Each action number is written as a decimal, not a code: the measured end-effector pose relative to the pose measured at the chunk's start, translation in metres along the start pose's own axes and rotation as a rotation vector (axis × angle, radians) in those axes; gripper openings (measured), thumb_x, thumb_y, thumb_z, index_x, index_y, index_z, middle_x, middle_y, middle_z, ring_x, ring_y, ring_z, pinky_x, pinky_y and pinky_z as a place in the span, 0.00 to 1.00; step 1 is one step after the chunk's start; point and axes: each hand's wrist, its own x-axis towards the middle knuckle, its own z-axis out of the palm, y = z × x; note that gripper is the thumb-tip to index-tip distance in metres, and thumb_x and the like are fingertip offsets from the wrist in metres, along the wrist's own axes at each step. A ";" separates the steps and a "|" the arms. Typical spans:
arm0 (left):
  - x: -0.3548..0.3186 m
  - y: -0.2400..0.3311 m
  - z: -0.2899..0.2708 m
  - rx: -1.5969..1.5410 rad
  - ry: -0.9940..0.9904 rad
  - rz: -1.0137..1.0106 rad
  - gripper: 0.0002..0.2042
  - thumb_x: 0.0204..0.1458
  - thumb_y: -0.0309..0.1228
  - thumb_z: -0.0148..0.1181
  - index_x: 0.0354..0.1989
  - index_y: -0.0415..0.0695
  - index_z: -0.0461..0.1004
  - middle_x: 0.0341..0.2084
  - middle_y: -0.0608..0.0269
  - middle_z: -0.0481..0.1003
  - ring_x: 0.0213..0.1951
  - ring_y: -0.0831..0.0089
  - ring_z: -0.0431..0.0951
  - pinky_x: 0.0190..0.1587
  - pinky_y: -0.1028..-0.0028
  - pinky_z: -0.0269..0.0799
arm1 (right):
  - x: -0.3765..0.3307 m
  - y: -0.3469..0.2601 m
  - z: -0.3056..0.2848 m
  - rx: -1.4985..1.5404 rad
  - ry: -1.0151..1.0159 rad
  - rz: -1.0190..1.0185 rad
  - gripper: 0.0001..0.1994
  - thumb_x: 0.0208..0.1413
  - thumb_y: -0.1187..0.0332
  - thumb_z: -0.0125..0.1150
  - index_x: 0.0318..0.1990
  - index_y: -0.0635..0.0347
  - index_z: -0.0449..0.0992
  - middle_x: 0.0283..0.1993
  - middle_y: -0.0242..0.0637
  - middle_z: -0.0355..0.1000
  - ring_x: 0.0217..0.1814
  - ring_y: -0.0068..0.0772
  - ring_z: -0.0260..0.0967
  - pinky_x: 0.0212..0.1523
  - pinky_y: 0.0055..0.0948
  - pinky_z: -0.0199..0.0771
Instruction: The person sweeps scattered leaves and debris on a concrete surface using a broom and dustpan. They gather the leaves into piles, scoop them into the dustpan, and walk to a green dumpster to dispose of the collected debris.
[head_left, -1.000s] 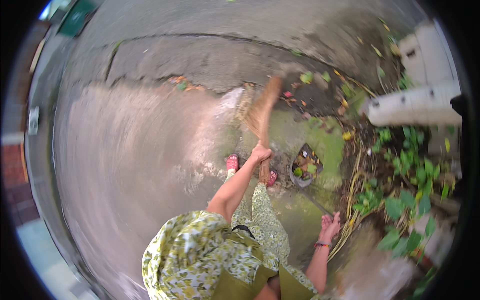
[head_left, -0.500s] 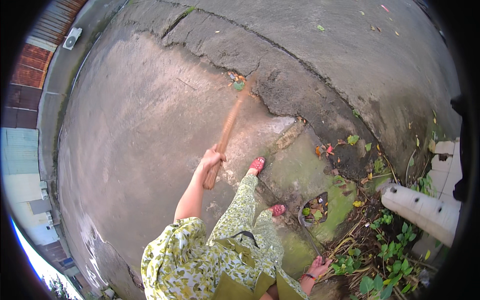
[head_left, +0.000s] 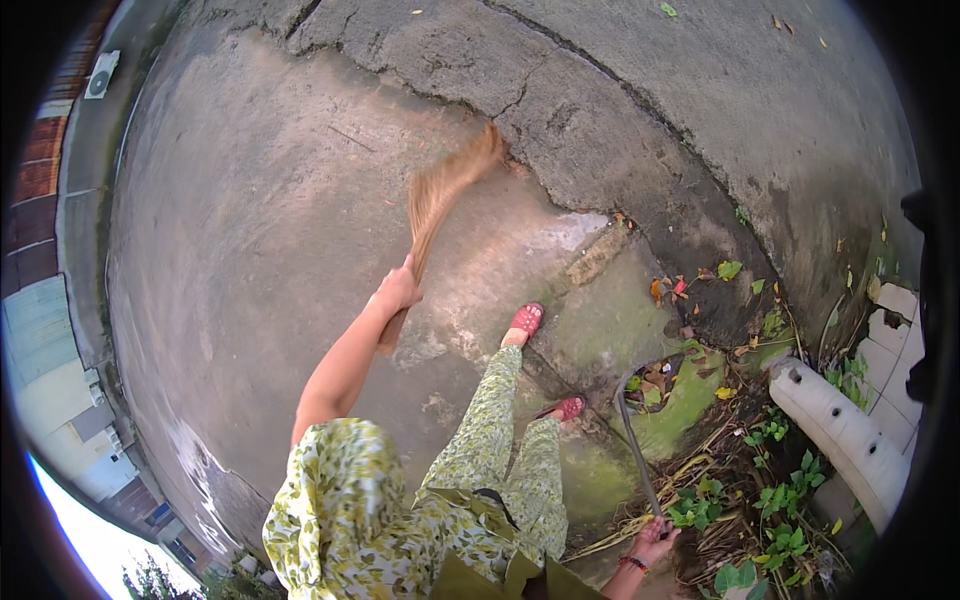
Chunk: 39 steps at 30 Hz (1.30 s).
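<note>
My left hand is wrapped round the bound end of a stick broom. Its thin brown bristles fan out and bend, blurred, with their tips at a crack in the concrete ahead of me. Low on the right, my right hand, with a beaded bracelet at the wrist, grips a long thin dark handle. That handle curves up to a scoop-like dustpan holding leaves, beside my right foot. The dustpan's outline is partly hard to make out against the mossy ground.
Cracked concrete ground spreads ahead and left. Red and yellow fallen leaves lie right of my feet in red sandals. Green plants, dry stalks and a pale post with holes stand at the right.
My left hand has moved left and forward, and the broom's bristles now fan out and bend. The leaf litter by its tip no longer shows. The dustpan's handle has swung more upright.
</note>
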 end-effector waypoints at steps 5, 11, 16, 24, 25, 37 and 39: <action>-0.131 -0.042 -0.107 -0.373 -0.276 -0.039 0.41 0.32 0.27 0.59 0.64 0.41 0.56 0.23 0.52 0.75 0.25 0.64 0.77 0.32 0.69 0.73 | 0.014 -0.006 0.027 -0.022 -0.071 0.026 0.21 0.52 0.52 0.62 0.40 0.60 0.68 0.43 0.46 0.68 0.40 0.37 0.70 0.36 0.27 0.77; -0.071 -0.080 -0.078 -0.719 -0.019 -0.112 0.30 0.33 0.23 0.58 0.53 0.36 0.64 0.19 0.57 0.73 0.19 0.72 0.74 0.24 0.70 0.73 | 0.007 0.002 0.055 -0.046 -0.102 0.083 0.23 0.51 0.53 0.63 0.44 0.62 0.68 0.50 0.50 0.63 0.43 0.40 0.69 0.39 0.30 0.77; 0.008 -0.041 0.031 -0.763 0.008 -0.209 0.26 0.36 0.23 0.59 0.50 0.37 0.63 0.23 0.53 0.75 0.22 0.68 0.77 0.25 0.69 0.75 | 0.002 -0.013 0.054 -0.080 -0.114 0.087 0.20 0.52 0.51 0.62 0.40 0.58 0.70 0.41 0.45 0.68 0.38 0.38 0.71 0.35 0.28 0.75; -0.188 0.038 0.144 -0.371 -0.284 0.078 0.42 0.36 0.27 0.58 0.66 0.45 0.50 0.32 0.46 0.76 0.34 0.57 0.79 0.35 0.66 0.76 | 0.015 -0.012 0.020 -0.135 -0.194 0.087 0.22 0.52 0.52 0.62 0.44 0.60 0.68 0.39 0.46 0.69 0.37 0.37 0.71 0.37 0.28 0.76; -0.213 0.049 0.111 -0.513 -0.439 0.055 0.42 0.36 0.26 0.58 0.66 0.45 0.50 0.31 0.48 0.76 0.31 0.60 0.78 0.34 0.67 0.75 | 0.023 -0.011 0.012 -0.131 -0.210 0.083 0.22 0.52 0.52 0.61 0.45 0.60 0.68 0.39 0.46 0.69 0.37 0.36 0.71 0.37 0.28 0.76; -0.255 0.024 0.178 -1.121 -0.310 -0.056 0.30 0.38 0.20 0.55 0.55 0.45 0.61 0.20 0.59 0.70 0.21 0.70 0.74 0.22 0.68 0.71 | 0.061 -0.045 -0.103 -0.246 -0.165 -0.059 0.23 0.55 0.49 0.58 0.47 0.61 0.69 0.31 0.40 0.72 0.30 0.29 0.72 0.31 0.22 0.73; -0.189 0.031 0.225 -0.878 -0.054 -0.073 0.28 0.35 0.24 0.57 0.52 0.42 0.63 0.26 0.54 0.74 0.28 0.64 0.77 0.30 0.65 0.75 | 0.068 -0.051 -0.121 -0.267 -0.172 -0.059 0.23 0.55 0.50 0.58 0.46 0.60 0.69 0.29 0.39 0.72 0.28 0.28 0.71 0.31 0.21 0.72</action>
